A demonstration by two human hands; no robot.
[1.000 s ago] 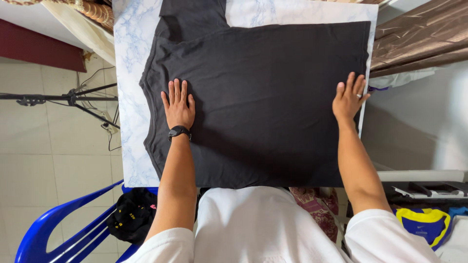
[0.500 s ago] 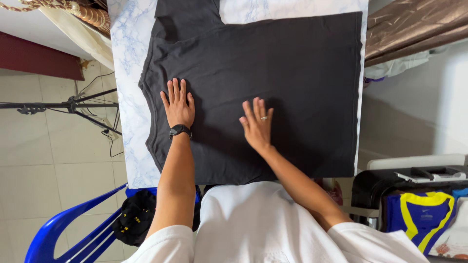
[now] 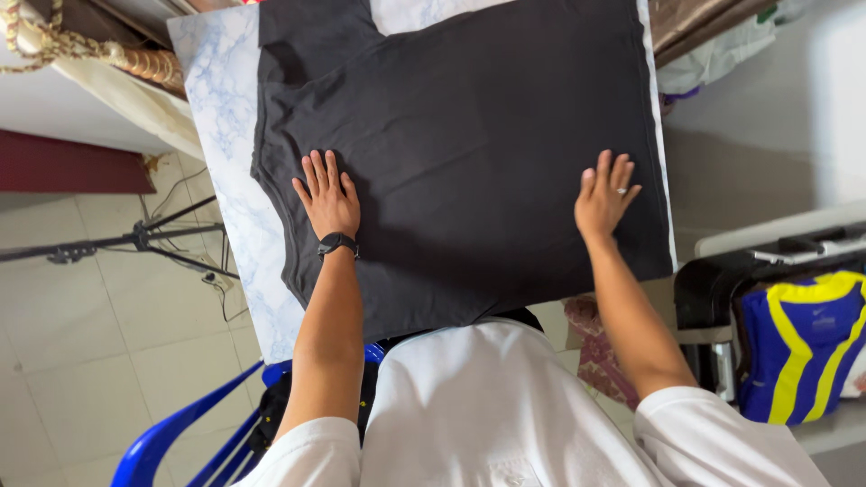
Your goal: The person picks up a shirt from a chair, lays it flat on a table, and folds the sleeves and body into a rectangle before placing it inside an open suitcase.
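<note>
A black t-shirt (image 3: 469,117) lies spread flat over a white marble-patterned table (image 3: 221,135). My left hand (image 3: 328,198), with a black watch at the wrist, rests palm down on the shirt's left part, fingers apart. My right hand (image 3: 604,197), wearing a ring, presses flat on the shirt near its right edge, fingers spread. Neither hand holds anything. One sleeve of the shirt reaches up at the top left.
A blue plastic chair (image 3: 180,433) stands at the lower left with a dark bag on it. A tripod (image 3: 117,243) stands on the tiled floor at left. A blue and yellow jersey (image 3: 803,338) lies on a black case at right.
My right hand slid from the shirt's right edge to its middle, then back out to the right. My left hand stayed put. The view tilted and shifted slightly.
</note>
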